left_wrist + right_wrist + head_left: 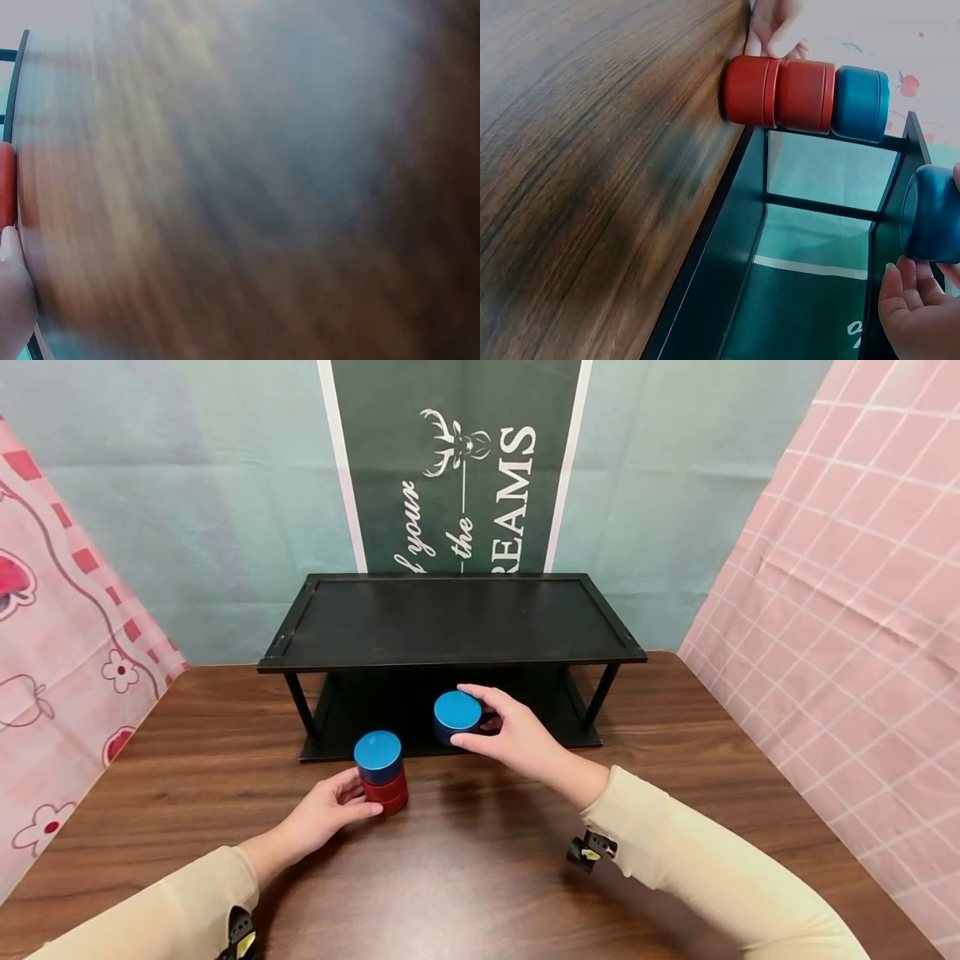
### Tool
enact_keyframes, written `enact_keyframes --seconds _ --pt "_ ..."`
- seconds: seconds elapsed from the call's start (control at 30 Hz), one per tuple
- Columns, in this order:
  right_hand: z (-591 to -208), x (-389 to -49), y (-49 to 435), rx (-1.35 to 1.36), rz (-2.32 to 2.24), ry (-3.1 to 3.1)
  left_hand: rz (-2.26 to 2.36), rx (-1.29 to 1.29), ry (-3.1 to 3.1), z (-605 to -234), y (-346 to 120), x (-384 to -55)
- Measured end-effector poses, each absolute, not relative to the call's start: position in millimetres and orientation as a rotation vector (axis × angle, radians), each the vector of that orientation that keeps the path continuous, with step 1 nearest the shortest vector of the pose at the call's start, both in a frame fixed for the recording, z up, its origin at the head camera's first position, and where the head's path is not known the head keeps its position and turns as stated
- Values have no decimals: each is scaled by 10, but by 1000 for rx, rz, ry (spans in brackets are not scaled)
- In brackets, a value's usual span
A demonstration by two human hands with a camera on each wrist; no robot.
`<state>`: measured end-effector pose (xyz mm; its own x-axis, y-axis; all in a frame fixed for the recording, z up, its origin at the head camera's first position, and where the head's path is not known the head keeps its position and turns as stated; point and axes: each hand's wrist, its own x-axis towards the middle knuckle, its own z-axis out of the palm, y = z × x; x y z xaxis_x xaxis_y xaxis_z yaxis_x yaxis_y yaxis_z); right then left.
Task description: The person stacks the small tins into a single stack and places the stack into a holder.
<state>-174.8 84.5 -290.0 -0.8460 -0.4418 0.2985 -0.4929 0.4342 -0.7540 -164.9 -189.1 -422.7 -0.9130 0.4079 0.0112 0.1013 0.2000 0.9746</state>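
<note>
A short stack stands on the table in front of the rack: two red round tins [776,91] with a blue round tin [378,755] on top. My left hand [318,818] grips the red part of the stack from the left, thumb in front and fingers behind. To the right, my right hand [517,735] holds a second blue round tin [456,713] between thumb and fingers. In the right wrist view this tin is raised off the table, level with the top of the stack or higher. The left wrist view catches only a red edge and a fingertip.
Behind the hands stands a black two-tier rack [450,622] with a flat top, thin posts and a lower shelf [397,693]. The wooden table [450,877] runs up to a green cloth backdrop [660,485] and pink cloths [847,610] at the sides.
</note>
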Motion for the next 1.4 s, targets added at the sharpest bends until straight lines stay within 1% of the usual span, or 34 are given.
enact_keyframes --seconds 0.23,0.63,0.93,1.17,1.4 --pt "-2900 -1754 747 919 1360 -2612 1780 527 2231 -4232 -1909 -1659" --pt "-2896 -1760 600 967 1361 -2613 1775 487 2237 -4224 -1888 -1655" --pt "-3179 -1991 499 1031 1367 -2600 1755 478 2260 -4235 -1881 -1647" --pt "-3219 -2008 316 1107 1358 -2588 1761 465 2263 -4254 -1889 -1643" --pt "-3236 -1984 202 1125 1334 -2608 1764 468 2251 -4252 -1882 -1640"
